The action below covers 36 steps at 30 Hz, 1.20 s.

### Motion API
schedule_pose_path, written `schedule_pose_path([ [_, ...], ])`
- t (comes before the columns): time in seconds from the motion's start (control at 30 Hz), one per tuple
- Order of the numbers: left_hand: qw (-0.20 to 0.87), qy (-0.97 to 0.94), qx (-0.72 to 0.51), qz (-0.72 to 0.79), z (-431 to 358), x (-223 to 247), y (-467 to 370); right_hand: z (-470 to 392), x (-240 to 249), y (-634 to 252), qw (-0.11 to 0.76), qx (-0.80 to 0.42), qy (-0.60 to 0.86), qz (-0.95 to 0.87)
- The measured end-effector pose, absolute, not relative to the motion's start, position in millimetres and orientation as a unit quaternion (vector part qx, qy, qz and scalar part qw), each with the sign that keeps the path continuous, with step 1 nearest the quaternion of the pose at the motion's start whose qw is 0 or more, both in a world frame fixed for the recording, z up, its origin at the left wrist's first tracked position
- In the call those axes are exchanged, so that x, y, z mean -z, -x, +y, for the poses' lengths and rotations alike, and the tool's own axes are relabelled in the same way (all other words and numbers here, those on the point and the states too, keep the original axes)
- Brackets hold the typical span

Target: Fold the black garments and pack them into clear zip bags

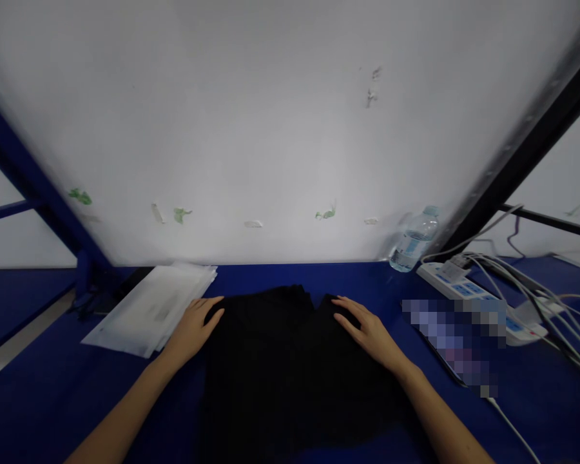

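Note:
A black cloth garment (290, 367) lies spread on the blue table (357, 277), its folds hard to make out in the dark. At its upper left corner my left hand (196, 325) rests with thumb and fingers apart, touching the edge. My right hand (367, 328) lies on the garment's upper right part, fingers spread and thumb apart. A small notch shows in the garment's far edge between the two hands. Neither hand is closed round the cloth.
Translucent plastic bags (145, 309) lie left of my left hand. On the right are a phone-like device (452, 348) with a cable, a white power strip (468, 293) with many cords, and a water bottle (414, 241) against the white wall (280, 129).

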<state>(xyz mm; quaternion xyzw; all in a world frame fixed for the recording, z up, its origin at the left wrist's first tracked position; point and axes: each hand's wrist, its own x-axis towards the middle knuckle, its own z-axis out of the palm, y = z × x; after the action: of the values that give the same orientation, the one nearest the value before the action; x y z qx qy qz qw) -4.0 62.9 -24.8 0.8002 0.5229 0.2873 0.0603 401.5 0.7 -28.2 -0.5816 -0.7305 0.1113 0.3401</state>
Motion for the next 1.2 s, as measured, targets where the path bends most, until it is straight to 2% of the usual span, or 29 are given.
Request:
schedule_pose_path([
  [0.87, 0.062, -0.799, -0.288, 0.524, 64, 26, 4, 0, 27, -400, 0.339, -0.111, 0.583, -0.73],
  [1.07, 0.072, -0.776, -0.306, 0.547, 58, 14, 2, 2, 24, -405, 0.366, -0.138, 0.598, -0.7],
  [1.2, 0.087, -0.742, -0.345, 0.568, 59, 8, 5, 18, 7, -408, 0.385, -0.096, 0.621, -0.676],
])
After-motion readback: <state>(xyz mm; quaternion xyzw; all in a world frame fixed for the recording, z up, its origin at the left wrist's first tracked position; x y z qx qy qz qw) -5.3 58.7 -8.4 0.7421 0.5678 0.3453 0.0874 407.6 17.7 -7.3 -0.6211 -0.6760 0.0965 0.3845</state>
